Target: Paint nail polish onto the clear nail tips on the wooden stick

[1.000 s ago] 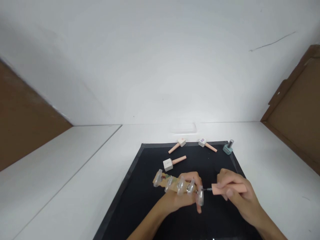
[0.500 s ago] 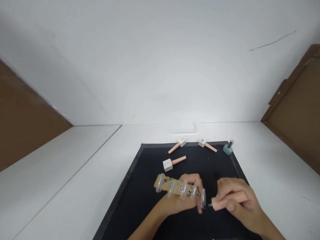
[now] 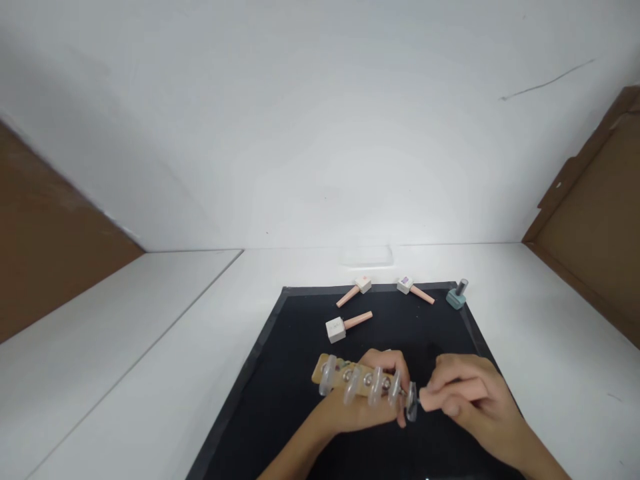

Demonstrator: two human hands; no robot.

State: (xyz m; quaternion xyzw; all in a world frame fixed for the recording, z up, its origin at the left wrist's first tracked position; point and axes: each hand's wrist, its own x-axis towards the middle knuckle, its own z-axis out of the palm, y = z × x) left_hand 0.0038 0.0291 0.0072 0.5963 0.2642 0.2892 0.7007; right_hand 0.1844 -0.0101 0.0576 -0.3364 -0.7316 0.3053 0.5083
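My left hand (image 3: 367,410) is closed around a wooden nail-tip holder (image 3: 320,371), a strip carrying a row of several clear false nails (image 3: 375,387). The rightmost false nail (image 3: 411,402) looks darker than the others. Pinched in my right hand (image 3: 480,403) is the pink cap of a nail polish brush (image 3: 443,395), its tip pointing left at that rightmost nail. Brush tip and nail meet or nearly meet; I cannot tell whether they touch.
Three white nail polish bottles with pink caps, the nearest (image 3: 336,329) among them, lie on a black mat (image 3: 295,333). A teal bottle (image 3: 456,298) stands at the mat's right edge. A clear tray (image 3: 367,257) sits behind, with brown cardboard (image 3: 590,213) on the right.
The nail-tip holder in my left hand has shifted slightly right and down. My right hand has brought the brush up to the rightmost nail, which now looks darker.
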